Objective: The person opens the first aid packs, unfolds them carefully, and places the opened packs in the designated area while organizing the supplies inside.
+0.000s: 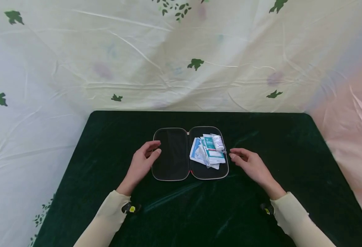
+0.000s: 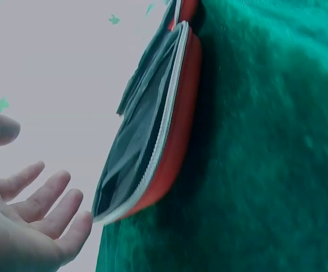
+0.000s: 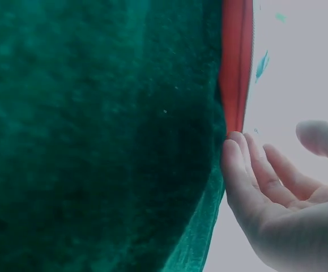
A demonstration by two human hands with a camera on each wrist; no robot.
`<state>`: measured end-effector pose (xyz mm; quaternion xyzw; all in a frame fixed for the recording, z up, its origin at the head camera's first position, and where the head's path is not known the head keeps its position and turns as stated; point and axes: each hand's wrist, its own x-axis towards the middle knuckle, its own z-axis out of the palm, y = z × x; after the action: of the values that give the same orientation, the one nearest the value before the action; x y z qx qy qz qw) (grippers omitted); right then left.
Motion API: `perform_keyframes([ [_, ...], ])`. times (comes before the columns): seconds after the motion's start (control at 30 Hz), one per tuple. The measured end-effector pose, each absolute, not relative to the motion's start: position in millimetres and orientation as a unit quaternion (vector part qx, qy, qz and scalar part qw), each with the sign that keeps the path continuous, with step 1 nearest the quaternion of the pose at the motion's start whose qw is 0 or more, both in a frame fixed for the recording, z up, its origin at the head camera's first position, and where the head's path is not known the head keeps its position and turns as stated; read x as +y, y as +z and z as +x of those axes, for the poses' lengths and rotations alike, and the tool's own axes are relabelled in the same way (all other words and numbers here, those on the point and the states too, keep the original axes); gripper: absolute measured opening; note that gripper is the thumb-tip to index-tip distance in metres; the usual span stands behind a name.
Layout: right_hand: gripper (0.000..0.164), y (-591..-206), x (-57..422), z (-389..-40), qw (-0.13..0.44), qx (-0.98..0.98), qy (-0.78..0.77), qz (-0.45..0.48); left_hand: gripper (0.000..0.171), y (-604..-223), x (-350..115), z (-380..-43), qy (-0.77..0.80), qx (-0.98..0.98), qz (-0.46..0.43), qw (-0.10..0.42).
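A zippered case (image 1: pixel 171 157) lies unfolded on the table, its two dark-lined halves side by side; the wrist views show its red outer shell (image 2: pixel 178 141). Flat blue, green and white packets (image 1: pixel 211 154) are piled in the right half, with a small white bottle (image 1: pixel 218 142) on top. My left hand (image 1: pixel 140 163) is at the left half's outer edge, fingers loosely bent, thumb apart, holding nothing. On the other side my right hand (image 1: pixel 253 166) has its fingertips close to the right half's edge, also relaxed with nothing in its grasp.
Dark green velvet cloth (image 1: pixel 174 212) covers the table, with a few creases in front of the case. A pale hanging cloth (image 1: pixel 230 44) with green leaf and bird shapes rises behind the table's back edge and at the sides.
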<state>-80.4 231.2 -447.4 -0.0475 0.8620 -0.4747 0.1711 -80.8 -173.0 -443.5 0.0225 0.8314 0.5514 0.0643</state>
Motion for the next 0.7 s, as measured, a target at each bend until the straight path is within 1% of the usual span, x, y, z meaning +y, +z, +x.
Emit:
perform_keyframes([
  [0.17,0.051,-452,231,-77,0.176,0.862,-0.472,-0.058,0.041,-442,-152,-87,0.557,0.827,0.051,0.059],
  [0.47,0.052,-459,228,-77,0.198,0.853,-0.480,-0.054,0.039,-438,-116,-107,0.528,0.842,0.091,0.069],
  [0.7,0.050,-462,227,-77,0.203,0.849,-0.485,-0.057,0.043,-431,-90,-124,0.507,0.847,0.133,0.090],
])
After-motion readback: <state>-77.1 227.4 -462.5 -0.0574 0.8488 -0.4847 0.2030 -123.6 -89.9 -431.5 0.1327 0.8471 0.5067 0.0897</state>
